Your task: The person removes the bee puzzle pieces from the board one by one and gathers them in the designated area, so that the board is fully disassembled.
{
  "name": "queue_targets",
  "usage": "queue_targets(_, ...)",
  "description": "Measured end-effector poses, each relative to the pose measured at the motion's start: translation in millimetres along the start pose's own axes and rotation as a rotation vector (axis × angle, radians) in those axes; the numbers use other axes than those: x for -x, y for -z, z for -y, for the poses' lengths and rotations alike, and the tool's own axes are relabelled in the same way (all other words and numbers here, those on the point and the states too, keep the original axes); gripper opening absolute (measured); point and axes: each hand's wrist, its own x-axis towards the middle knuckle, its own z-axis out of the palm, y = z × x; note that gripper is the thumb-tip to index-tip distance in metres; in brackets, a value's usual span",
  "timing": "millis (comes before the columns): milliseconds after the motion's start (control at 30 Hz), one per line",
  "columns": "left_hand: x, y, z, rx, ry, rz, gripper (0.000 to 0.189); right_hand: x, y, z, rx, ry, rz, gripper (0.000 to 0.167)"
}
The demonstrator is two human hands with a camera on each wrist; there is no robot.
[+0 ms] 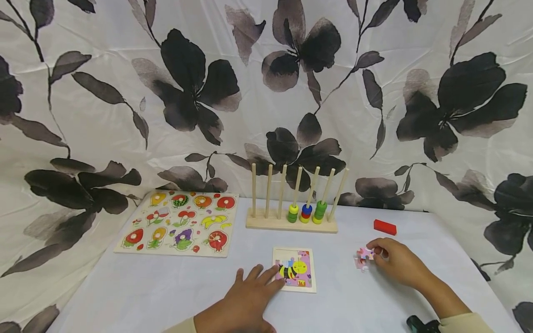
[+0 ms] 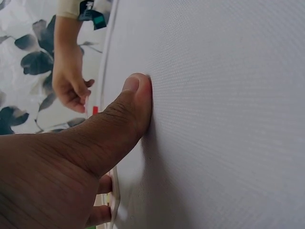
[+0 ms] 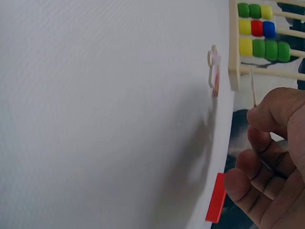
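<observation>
A small square jigsaw tray with a yellow and black bee picture lies at the table's middle. My left hand rests spread out beside it, fingertips on its left edge and thumb on the tabletop. To the right, my right hand pinches a pink jigsaw piece between thumb and fingers, raised off the table. Under it lies another jigsaw piece, seen apart from the hand in the right wrist view. That view shows the pinched piece edge-on as a thin sliver.
A wooden peg stand with coloured beads on three pegs stands at the back. On the left lies a fruit puzzle board. A red block sits behind my right hand. A patterned curtain hangs behind the table.
</observation>
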Motion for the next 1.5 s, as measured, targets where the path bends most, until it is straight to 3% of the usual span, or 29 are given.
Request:
queue_targets(467, -0.5, 0.4, -0.1, -0.014, -0.007, -0.003, 0.104, 11.0, 6, -21, -0.028, -0.039, 0.068, 0.020)
queue_targets(1000, 0.1, 3.0, 0.5, -0.025, -0.008, -0.034, 0.106, 11.3, 6, -27, -0.046, -0.039, 0.085, 0.022)
queue_targets(1500, -0.6, 0.4, 0.4, -0.006, -0.020, -0.018, 0.105, 11.8, 2, -31, -0.022, -0.075, 0.118, 0.022)
